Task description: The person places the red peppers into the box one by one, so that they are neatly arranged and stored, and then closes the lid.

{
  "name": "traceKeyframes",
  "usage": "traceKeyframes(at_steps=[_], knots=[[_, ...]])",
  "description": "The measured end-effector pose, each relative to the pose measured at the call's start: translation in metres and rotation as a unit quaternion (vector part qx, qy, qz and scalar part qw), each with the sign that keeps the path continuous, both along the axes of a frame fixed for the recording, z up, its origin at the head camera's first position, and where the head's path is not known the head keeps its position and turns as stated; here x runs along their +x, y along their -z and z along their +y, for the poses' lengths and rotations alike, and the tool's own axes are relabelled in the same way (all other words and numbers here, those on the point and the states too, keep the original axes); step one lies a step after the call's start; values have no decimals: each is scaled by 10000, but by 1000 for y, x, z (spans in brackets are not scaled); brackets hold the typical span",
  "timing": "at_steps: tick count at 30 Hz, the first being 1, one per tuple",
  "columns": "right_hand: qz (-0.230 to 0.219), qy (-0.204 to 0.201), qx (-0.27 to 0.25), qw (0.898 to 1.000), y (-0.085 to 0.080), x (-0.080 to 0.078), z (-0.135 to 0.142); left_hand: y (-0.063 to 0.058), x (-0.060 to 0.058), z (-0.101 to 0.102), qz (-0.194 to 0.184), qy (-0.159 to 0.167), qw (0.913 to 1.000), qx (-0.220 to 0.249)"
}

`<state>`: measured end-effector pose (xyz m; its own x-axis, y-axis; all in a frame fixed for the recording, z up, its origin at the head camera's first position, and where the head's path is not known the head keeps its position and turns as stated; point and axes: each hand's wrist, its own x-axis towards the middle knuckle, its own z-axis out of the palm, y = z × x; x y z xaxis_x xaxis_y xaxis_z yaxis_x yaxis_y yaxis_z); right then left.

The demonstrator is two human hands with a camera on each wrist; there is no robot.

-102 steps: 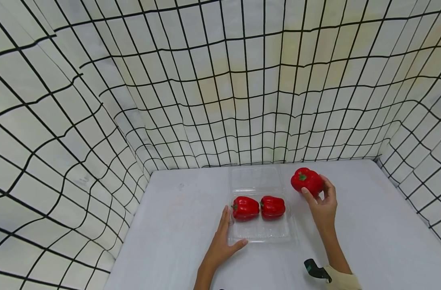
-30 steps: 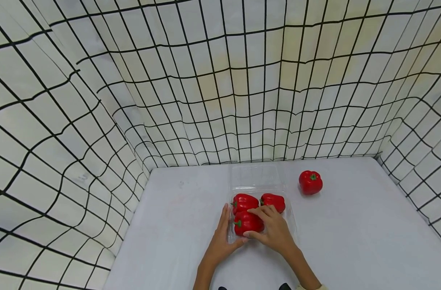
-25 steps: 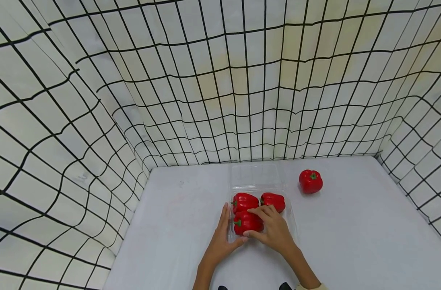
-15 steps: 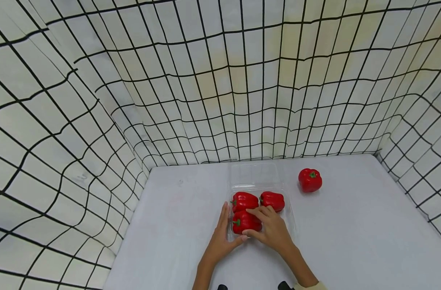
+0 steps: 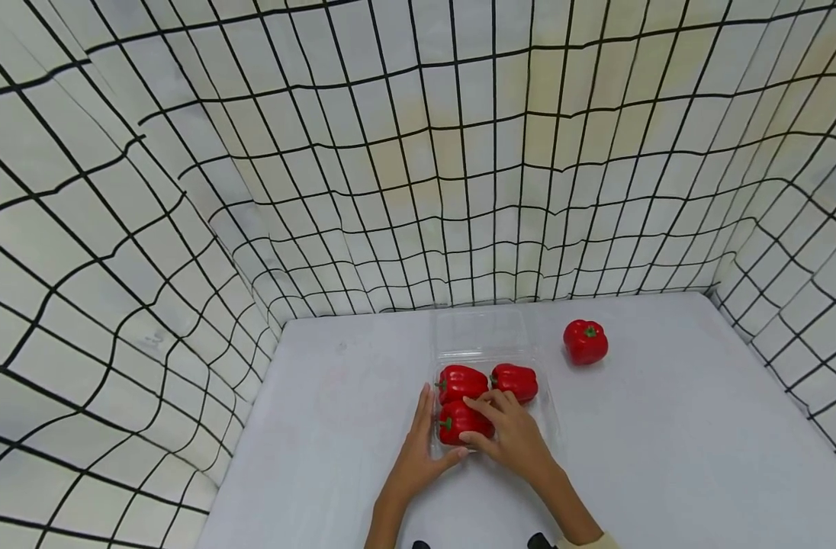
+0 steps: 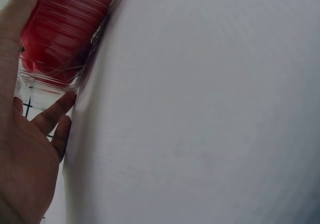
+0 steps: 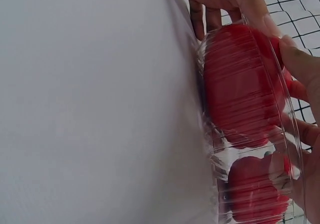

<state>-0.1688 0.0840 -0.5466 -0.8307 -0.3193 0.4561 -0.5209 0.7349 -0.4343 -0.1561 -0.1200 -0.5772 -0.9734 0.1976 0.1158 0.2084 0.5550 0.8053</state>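
A clear plastic clamshell container point(image 5: 546, 423) lies with its lid point(image 5: 483, 332) folded back on the table. Inside sit three red bell peppers: a back left pepper point(image 5: 461, 383), a back right pepper point(image 5: 516, 381), and a front left bell pepper point(image 5: 462, 425) with its green stem to the left. My right hand point(image 5: 521, 442) grips that front pepper between thumb and fingers. Straight fingers of my left hand point(image 5: 413, 461) lie along the container's left wall, the thumb at its front edge. In the right wrist view, the gripped pepper point(image 7: 240, 84) shows through the ribbed wall.
Another red bell pepper point(image 5: 586, 341) stands on the white table point(image 5: 665, 427), right of the lid. Black netting point(image 5: 473, 191) over pale walls encloses the table at the back and both sides.
My right hand was holding a pepper right of the container; it is now inside the front left, around a third pepper there. My left hand has stayed. The last second shows hardly any motion.
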Motion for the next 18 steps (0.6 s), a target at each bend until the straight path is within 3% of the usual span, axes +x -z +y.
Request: traceKeyframes(at_steps=[18], knots=[[118,124,117,9998,8,6,0,2,1,-1,19,-19,10000,89]])
